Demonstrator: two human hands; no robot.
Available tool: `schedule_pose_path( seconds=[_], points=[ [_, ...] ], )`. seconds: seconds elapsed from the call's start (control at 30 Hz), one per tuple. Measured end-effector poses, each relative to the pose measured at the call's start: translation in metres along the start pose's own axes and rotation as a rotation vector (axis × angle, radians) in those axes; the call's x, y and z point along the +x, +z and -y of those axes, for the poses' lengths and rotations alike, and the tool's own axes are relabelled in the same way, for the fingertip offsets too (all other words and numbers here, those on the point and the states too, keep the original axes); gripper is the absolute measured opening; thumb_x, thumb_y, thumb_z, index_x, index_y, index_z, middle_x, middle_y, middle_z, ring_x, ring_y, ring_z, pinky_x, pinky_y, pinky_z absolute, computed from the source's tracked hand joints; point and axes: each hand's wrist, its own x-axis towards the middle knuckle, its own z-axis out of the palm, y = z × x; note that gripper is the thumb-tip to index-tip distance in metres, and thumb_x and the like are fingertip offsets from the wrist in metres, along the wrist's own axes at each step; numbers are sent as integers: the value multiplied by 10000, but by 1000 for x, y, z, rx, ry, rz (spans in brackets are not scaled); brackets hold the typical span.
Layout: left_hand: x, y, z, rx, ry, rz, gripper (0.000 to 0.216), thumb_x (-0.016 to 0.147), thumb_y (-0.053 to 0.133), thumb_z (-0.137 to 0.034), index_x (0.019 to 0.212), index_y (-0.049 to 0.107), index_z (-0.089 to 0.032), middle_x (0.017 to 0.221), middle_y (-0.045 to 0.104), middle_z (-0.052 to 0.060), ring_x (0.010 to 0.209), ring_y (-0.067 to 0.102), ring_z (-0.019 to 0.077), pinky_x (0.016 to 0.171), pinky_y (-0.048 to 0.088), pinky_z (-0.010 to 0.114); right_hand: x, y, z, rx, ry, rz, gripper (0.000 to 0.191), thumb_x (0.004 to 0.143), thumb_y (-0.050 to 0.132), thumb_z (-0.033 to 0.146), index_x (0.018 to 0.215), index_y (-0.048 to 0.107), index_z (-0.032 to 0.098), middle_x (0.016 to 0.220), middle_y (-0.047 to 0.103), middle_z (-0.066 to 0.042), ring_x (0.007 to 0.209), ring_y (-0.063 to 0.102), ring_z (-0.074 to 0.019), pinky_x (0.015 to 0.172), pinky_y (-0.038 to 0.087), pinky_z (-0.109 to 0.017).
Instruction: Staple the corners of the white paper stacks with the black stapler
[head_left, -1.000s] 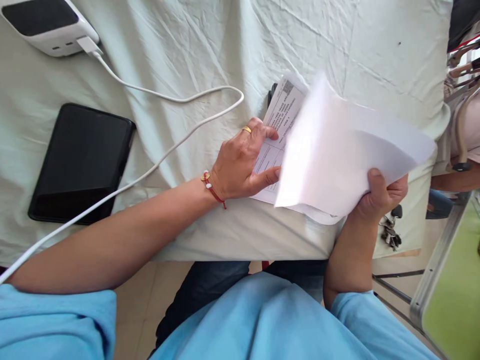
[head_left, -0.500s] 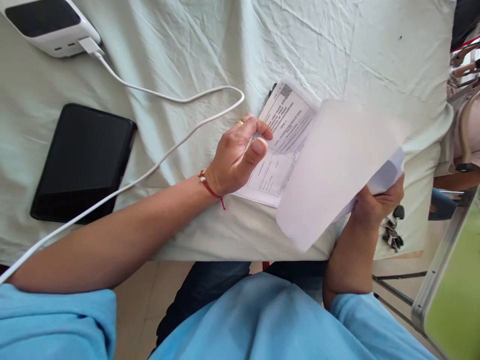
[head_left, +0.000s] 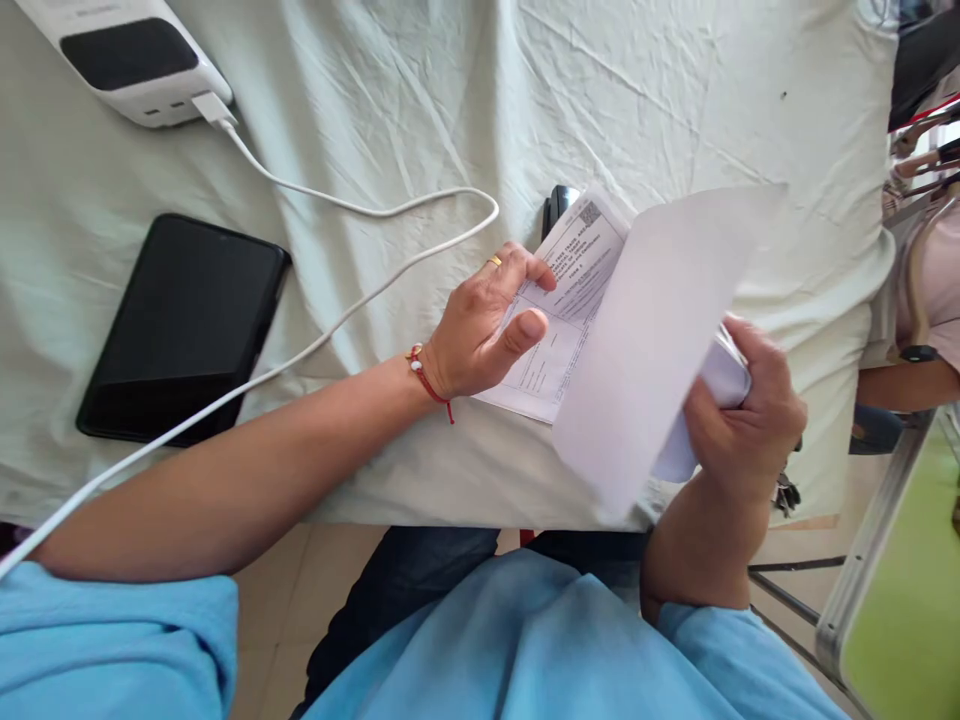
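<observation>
My left hand (head_left: 491, 325), with a ring and a red string bracelet, lies over the left edge of a printed form (head_left: 566, 300) on the table. Its fingers are loosely stretched and its thumb is raised apart from them, so it is open. My right hand (head_left: 746, 410) is closed around the right side of a bundle of white papers (head_left: 724, 375). One blank-looking sheet (head_left: 660, 320) from this bundle is lifted and curved across the form's right half. A dark object (head_left: 559, 205) pokes out from behind the form's top edge; its kind is mostly hidden.
A black tablet or phone (head_left: 184, 325) lies at left. A white cable (head_left: 397, 265) runs from a white device (head_left: 135, 60) past my left arm. Keys (head_left: 786, 495) sit beside my right wrist, partly hidden. Another person (head_left: 930, 290) and a green-topped table (head_left: 907, 600) are at right.
My right hand has shifted slightly up and left, bending its papers more tightly. The lifted sheet stands steeper. My left hand stays on the form. The view has shifted slightly.
</observation>
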Motion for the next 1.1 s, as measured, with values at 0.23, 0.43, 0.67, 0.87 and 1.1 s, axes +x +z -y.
schedule_pose_path(
  seconds=[0.23, 0.43, 0.67, 0.87, 1.1],
  points=[
    [3, 4, 1, 19, -33, 4, 1028, 985, 263, -1152, 1270, 731, -282, 1279, 797, 137, 1134, 762, 348, 997, 628, 558, 13, 3, 50, -132, -78, 217, 561, 1040, 733, 507, 1531, 800, 244, 1311, 872, -139, 971, 806, -248, 841, 665, -354],
    [5, 3, -3, 33, -11, 3, 1033, 1021, 277, -1111, 1294, 759, -239, 1291, 813, 173, 1170, 795, 366, 1038, 659, 534, 19, 20, 69, -250, -88, 355, 510, 1037, 681, 484, 1459, 808, 228, 834, 743, -46, 737, 629, -204, 704, 457, -297],
    [6, 5, 2, 26, 4, 26, 1007, 1012, 454, -1080, 1406, 764, -207, 1378, 793, 194, 1288, 774, 391, 1171, 648, 567, 27, 25, 70, -264, -99, 350, 572, 1045, 650, 481, 1550, 772, 241, 831, 734, -32, 719, 582, -199, 706, 397, -307],
    [6, 4, 8, 71, 55, 83, 758, 1023, 714, -806, 1512, 722, -227, 1501, 750, 197, 1408, 738, 408, 1239, 635, 594, 29, 28, 60, -312, -99, 314, 336, 1037, 663, 497, 1056, 829, 205, 765, 714, -79, 707, 572, -212, 691, 371, -316],
    [2, 14, 9, 76, 81, 97, 1086, 836, 891, -901, 1617, 658, -182, 1591, 696, 247, 1470, 715, 461, 1234, 647, 619, 30, 17, 52, -251, -85, 259, 556, 1038, 672, 460, 1537, 808, 256, 946, 829, -75, 780, 689, -242, 754, 527, -343]
  ],
)
